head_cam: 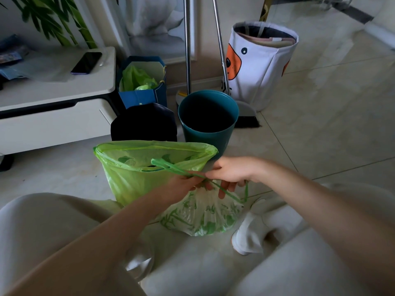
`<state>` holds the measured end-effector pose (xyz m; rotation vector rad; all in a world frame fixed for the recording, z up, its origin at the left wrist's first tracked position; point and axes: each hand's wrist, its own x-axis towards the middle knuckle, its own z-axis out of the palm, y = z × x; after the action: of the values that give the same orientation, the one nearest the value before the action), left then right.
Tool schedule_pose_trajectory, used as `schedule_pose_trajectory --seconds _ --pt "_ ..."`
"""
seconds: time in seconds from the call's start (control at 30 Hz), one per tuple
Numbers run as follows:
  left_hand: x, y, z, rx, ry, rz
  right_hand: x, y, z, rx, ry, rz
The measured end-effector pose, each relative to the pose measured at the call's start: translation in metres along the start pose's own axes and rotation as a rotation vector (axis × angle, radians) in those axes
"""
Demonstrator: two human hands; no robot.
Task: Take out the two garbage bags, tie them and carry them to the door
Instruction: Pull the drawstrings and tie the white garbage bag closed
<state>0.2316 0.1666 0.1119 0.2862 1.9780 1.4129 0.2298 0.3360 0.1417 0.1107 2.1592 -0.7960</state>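
A: Where are the bags?

B: Both on the floor (320, 124) between the person's knees. The white bag (203, 214) sits nearest, its neck gathered. The green bag (136, 178) stands just behind it, touching, mouth wide open.

A: And the hands?

B: The left hand (183, 185) grips the white bag's neck and pinches the green drawstring (171, 165) there. The right hand (232, 170) pinches the same cord at the knot, its lower fingers curled against the neck. A loop of cord hangs off to the right.

A: How will they handle?

B: Thin, soft film, I'd judge; it sags and crinkles, and seems light. It looks slippery, and it could tear if pulled by the wall. Best held by the drawstring or the bunched neck. The green bag still needs cinching.

A: The room?

B: Glossy pale tiles, probably slick underfoot. A teal bin (208, 118) stands empty behind the bags, a dark bin (143, 122) beside it. Further back are a blue paper bag (142, 97), a broom and dustpan, and a white fabric hamper (260, 65). A phone (86, 63) lies on a low white cabinet (53, 116) at left. No door is in view.
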Motion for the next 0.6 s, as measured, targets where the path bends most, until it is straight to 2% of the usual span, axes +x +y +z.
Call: schedule_pose_trajectory --seconds 0.07,0.23,0.3,0.43,0.6 --pt "0.0 -0.002 -0.002 0.016 -0.031 0.0 -0.003 0.001 -0.003 0.032 -0.004 -0.003" --pt "0.0 -0.011 -0.004 0.128 -0.191 0.022 -0.009 0.003 -0.018 0.006 0.247 -0.059" --pt "0.0 -0.013 -0.003 0.125 -0.217 0.024 -0.011 0.006 -0.024 -0.003 0.295 -0.078" --pt "0.004 -0.018 -0.006 -0.003 -0.179 0.023 -0.012 0.014 -0.025 0.009 0.314 -0.069" --pt "0.013 -0.028 -0.012 -0.247 -0.109 -0.074 -0.017 0.02 -0.03 0.003 0.308 -0.072"
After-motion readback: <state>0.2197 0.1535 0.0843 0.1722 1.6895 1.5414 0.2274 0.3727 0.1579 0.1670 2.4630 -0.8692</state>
